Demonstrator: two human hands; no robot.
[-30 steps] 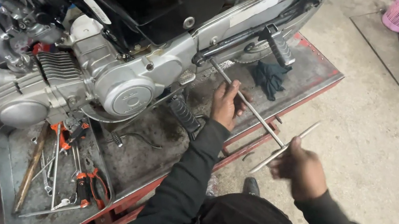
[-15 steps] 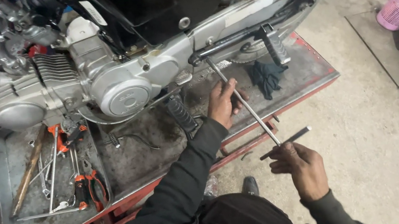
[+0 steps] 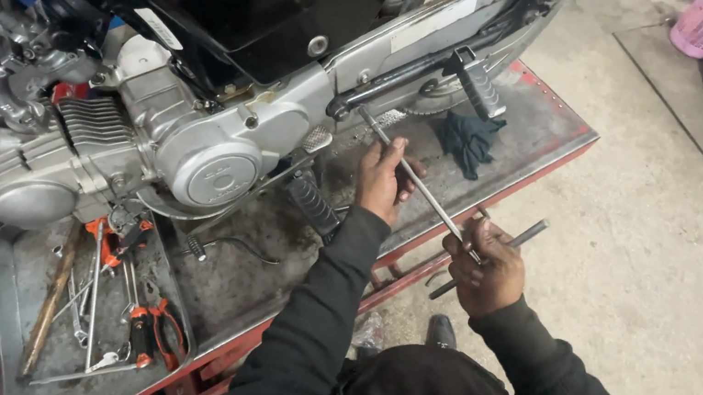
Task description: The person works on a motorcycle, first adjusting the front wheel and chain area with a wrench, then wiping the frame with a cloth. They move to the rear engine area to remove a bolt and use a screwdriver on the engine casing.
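We are working a long T-handle wrench (image 3: 414, 181) into the motorcycle (image 3: 206, 154) just beside the footpeg (image 3: 475, 81), above the worktop (image 3: 547, 136). Our left hand (image 3: 384, 179) is closing its grip around the shaft; our right hand (image 3: 484, 266) is clasping the crossbar. Turning next likely calls for steady alignment.

The light is even and cool, falling from above without hard shadows. The concrete floor (image 3: 650, 208) at the right is the brightest area and looks slightly washed out. The silver engine casing (image 3: 212, 167) carries soft highlights, while the dark body panel (image 3: 285, 3) above it and the black sleeves lose detail. Focus is sharp in the centre; the picture's edges bend and soften, and the left corners turn dim and smeared.
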